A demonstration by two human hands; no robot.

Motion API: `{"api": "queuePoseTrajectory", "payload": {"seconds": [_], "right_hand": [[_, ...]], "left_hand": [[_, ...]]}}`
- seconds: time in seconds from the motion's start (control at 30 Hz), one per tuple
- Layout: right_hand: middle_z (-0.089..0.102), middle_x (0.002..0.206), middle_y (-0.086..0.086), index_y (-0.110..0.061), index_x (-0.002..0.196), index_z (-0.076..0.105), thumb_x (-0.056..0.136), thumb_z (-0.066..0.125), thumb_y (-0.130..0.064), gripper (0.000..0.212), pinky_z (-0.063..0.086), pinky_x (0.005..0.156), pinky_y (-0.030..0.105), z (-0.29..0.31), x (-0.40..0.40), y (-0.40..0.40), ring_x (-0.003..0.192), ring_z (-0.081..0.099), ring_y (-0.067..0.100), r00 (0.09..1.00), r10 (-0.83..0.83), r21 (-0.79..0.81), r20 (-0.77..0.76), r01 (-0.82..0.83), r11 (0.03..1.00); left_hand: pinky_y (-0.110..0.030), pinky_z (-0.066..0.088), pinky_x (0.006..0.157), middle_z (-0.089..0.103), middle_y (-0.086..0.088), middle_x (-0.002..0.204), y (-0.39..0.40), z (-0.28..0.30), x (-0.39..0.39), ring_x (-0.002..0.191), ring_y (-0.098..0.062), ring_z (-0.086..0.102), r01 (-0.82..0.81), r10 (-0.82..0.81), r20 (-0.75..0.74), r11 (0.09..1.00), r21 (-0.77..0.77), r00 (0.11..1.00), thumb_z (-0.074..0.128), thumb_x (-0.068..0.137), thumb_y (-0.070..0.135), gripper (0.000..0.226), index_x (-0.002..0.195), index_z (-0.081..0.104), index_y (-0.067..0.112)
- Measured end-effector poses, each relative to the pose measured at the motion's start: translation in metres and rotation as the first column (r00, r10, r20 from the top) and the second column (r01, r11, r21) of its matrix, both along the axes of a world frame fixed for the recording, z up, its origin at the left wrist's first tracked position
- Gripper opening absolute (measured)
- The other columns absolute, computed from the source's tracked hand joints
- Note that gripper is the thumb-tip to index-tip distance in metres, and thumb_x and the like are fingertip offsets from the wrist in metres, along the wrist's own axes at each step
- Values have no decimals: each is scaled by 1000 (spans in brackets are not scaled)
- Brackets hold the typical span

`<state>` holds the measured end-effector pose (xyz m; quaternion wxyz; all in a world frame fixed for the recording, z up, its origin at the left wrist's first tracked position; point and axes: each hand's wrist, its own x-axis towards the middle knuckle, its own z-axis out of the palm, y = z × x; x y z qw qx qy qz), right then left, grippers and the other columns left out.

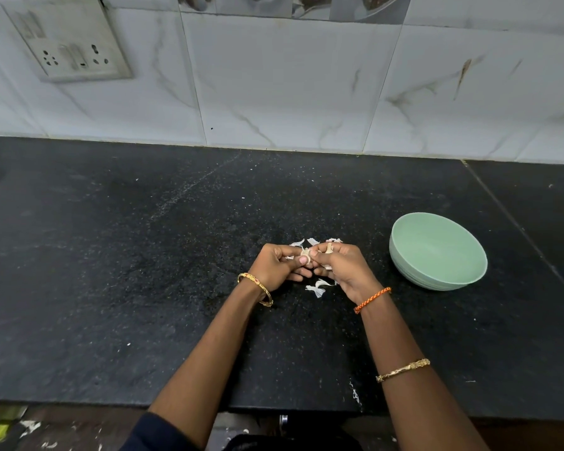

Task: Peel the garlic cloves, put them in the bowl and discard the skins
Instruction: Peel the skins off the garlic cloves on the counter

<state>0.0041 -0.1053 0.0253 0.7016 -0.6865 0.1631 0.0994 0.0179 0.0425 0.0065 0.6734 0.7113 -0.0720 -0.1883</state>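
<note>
Both hands meet over the middle of the black counter. My left hand (280,266) and my right hand (341,265) pinch a small piece of garlic (306,253) between their fingertips; a pale stem end (329,247) sticks up by the right fingers. White garlic skins lie on the counter just beyond the hands (298,243) and just below them (319,288). A pale green bowl (437,252) stands to the right of the hands, and it looks empty.
The black stone counter (144,271) runs wide to the left and ends at a front edge near my body. A tiled wall with a socket plate (69,53) rises behind it. A seam in the counter (518,229) passes right of the bowl.
</note>
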Motion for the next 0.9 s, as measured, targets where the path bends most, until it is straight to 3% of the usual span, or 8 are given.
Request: {"api": "queuePoseTrajectory", "payload": {"seconds": [0.13,0.3,0.47,0.57,0.67,0.77,0.9], "right_hand": [[63,67,5,-6,82,65,87,65,1,8,51,51,16,1,2,0,52,59,4,998,-56,-22,-4,56,998],[61,62,4,-5,79,65,84,65,2,9,50,47,15,2,3,2,49,58,4,991,-127,-115,41,131,985],[65,67,7,-5,81,65,83,61,0,6,47,45,18,-4,-1,12,48,58,5,979,-125,-281,159,167,945],[68,73,10,-6,82,65,83,64,-6,2,51,46,21,-10,-3,15,51,62,10,958,-124,-399,259,223,889],[69,78,9,-9,81,65,83,68,-12,5,56,53,26,-13,-3,14,65,68,20,950,-94,-426,298,221,878],[69,77,8,-9,79,65,81,67,-9,3,58,58,32,-13,-5,14,68,69,23,949,-121,-424,291,241,873],[67,78,0,-12,77,66,81,69,-10,6,59,69,40,-15,-6,8,73,66,19,930,-232,-431,284,340,836]], "left_hand": [[-13,50,55,71,11,72,-1,0,0,62,-3,67,37,-37,33,999,25,999,51,95,0,17,99,67,4],[-13,48,51,71,10,65,-4,-6,1,55,-1,63,-55,54,60,998,14,997,54,92,-3,17,104,66,-4],[-14,55,59,70,-6,76,-8,-6,-3,61,-7,69,-174,156,-132,976,-133,979,54,91,-6,19,107,62,-12],[-17,57,69,68,-14,81,-12,-2,-4,68,-14,71,-259,188,-268,930,-260,945,55,90,-6,12,94,66,-10],[-15,56,69,72,-10,75,-13,2,-6,71,-14,71,-269,189,-281,922,-279,941,66,86,5,13,92,69,-6],[-13,55,63,72,-8,72,-15,4,-9,67,-14,71,-318,218,-326,901,-294,920,61,89,2,15,98,66,-9],[-20,58,72,73,-11,82,-12,4,-12,73,-16,72,-352,158,-440,845,-403,884,53,95,6,14,96,66,-1]]}}
